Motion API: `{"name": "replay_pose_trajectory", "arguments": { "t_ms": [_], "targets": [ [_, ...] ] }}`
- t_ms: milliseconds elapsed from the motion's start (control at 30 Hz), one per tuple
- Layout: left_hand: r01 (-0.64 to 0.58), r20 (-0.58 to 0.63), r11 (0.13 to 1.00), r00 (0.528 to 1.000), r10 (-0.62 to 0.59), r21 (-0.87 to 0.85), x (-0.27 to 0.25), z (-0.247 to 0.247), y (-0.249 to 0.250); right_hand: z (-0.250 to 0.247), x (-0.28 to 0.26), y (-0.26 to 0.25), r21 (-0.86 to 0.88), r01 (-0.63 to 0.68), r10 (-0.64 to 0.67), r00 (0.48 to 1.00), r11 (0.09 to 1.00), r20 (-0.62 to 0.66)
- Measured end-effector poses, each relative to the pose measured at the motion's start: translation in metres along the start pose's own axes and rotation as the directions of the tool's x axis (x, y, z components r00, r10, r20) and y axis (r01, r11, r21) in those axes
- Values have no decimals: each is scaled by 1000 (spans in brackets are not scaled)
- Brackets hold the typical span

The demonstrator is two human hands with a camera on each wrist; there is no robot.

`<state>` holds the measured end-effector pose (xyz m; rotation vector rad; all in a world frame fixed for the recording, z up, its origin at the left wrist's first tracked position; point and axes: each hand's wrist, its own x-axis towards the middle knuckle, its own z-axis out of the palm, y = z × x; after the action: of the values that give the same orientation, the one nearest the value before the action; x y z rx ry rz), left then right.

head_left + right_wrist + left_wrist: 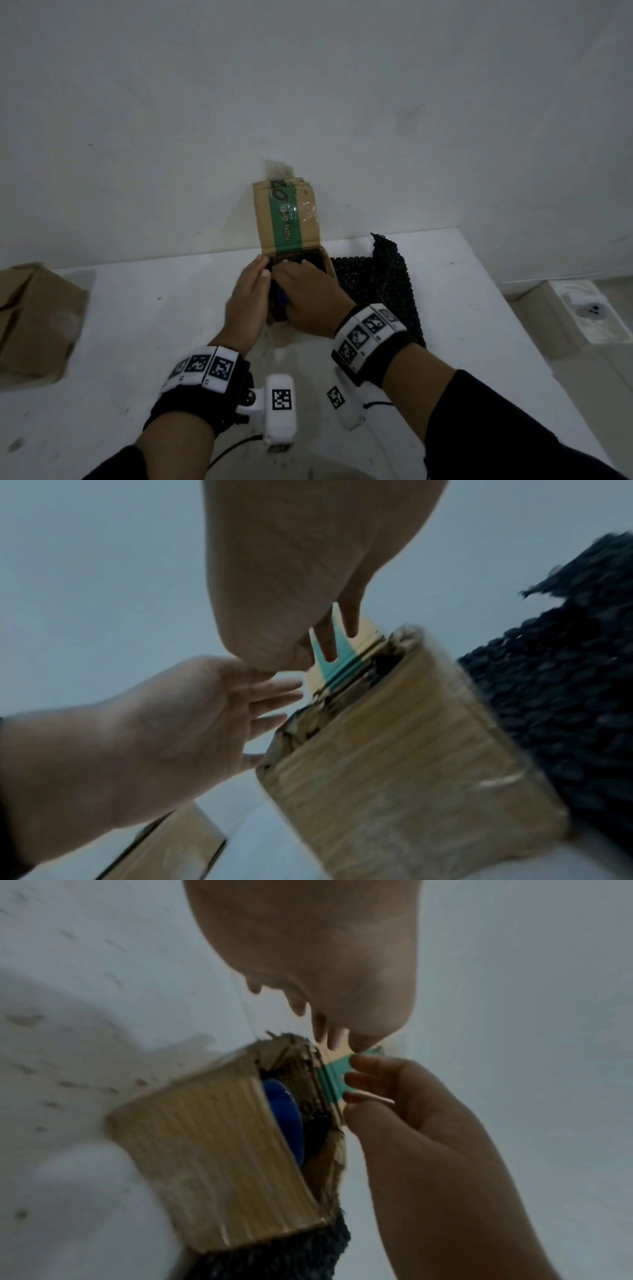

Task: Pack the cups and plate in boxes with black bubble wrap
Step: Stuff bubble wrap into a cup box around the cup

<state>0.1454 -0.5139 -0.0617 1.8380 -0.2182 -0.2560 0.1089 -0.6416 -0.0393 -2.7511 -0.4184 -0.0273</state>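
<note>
Place: on the table (pixel 137 325), against the wall, stands the box (pixel 291 219), lid flap raised.
Handling: cardboard looks light and bendy, edges torn; best held by its side walls. Blue item (pixel 286 1118) inside is probably fragile.
Look: brown box with a green band; black wrap (pixel 380 291) lies beside it.
Left hand (pixel 248 301): fingers straight, flat beside the box opening.
Right hand (pixel 308 294): over the opening; grip hidden, cannot tell.

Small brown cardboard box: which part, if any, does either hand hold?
No clear grip: right hand touches the box's green-banded flap; left hand lies flat alongside.
</note>
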Motion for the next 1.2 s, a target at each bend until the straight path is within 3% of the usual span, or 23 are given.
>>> {"name": "replay_pose_trajectory", "arguments": {
  "t_ms": [100, 200, 233, 300, 367, 433, 500, 567, 633, 833, 967, 1067, 1200],
  "targets": [
    [-153, -139, 942, 969, 202, 299, -5, 13, 15, -28, -29, 17, 92, 31, -3, 957, 995, -289],
    [-330, -126, 902, 919, 375, 279, -17, 47, 42, -40, -59, 60, 109, -86, 125, 888, 990, -442],
    [-350, -95, 906, 920, 381, 238, -23, 62, 50, -39, -68, 76, 118, -135, 173, 888, 984, -427],
    [-371, -7, 916, 926, 376, 154, -37, 93, 60, -35, -84, 106, 107, -222, 243, 930, 969, -274],
    [-381, 124, 915, 922, 366, 133, -46, 121, 56, -28, -100, 129, 1, -241, 241, 970, 970, -4],
    [-363, 258, 908, 916, 307, 209, -50, 142, 43, -21, -112, 144, -146, -191, 219, 952, 971, 215],
    [-294, 333, 903, 924, 186, 312, -51, 155, 27, -13, -117, 153, -238, -125, 194, 936, 963, 292],
    [-188, 320, 902, 946, 60, 388, -51, 163, 16, -6, -121, 158, -292, -100, 197, 924, 951, 328],
    [-116, 293, 895, 956, -17, 431, -50, 169, 7, 0, -125, 163, -303, -125, 220, 927, 945, 303],
    [-51, 268, 866, 958, -98, 498, -43, 178, 1, 3, -127, 170, -218, -130, 148, 987, 967, 69],
    [-107, 293, 802, 952, -87, 587, -43, 177, 15, -13, -126, 170, -204, -108, 109, 994, 973, -8],
    [-204, 318, 747, 948, -11, 633, -44, 174, 21, -33, -122, 164, -167, -102, 94, 994, 981, -56],
    [-298, 288, 831, 941, 175, 469, -46, 164, 34, -60, -112, 152, -131, -54, 41, 994, 990, -100]
  ]
}}
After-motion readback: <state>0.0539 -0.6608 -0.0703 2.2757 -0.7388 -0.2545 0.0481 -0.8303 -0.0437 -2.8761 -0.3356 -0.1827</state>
